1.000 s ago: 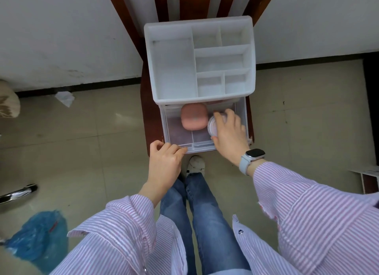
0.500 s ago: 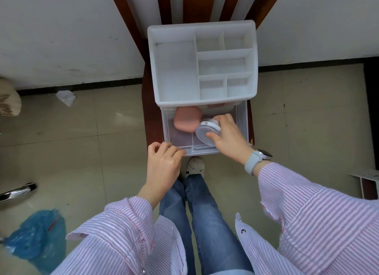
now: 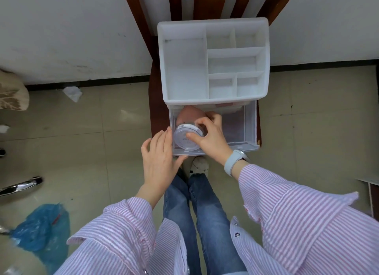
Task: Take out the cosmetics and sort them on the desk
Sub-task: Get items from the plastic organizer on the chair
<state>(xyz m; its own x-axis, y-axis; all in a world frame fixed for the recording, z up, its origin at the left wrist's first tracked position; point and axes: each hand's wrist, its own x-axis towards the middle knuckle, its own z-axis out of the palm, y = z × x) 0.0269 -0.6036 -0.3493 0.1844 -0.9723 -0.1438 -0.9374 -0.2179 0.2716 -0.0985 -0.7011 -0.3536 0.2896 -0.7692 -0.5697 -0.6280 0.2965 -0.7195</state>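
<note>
Fingers and thumb of the right hand are pinching a round white jar, holding it tilted above the front left of the open clear drawer. Beside it, the left hand is hovering flat, fingers straight (gripping nothing), fingertips nearly touching the jar. A pink case is lying in the drawer behind, under the white organizer.

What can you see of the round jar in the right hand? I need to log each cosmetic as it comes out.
The round jar is a low, clear-walled container with a pale flat face bearing small print too blurred to read. It is tilted, face toward the camera, over the front left of the open clear drawer. The right hand pinches its rim; the open left hand reaches beside it.
</note>
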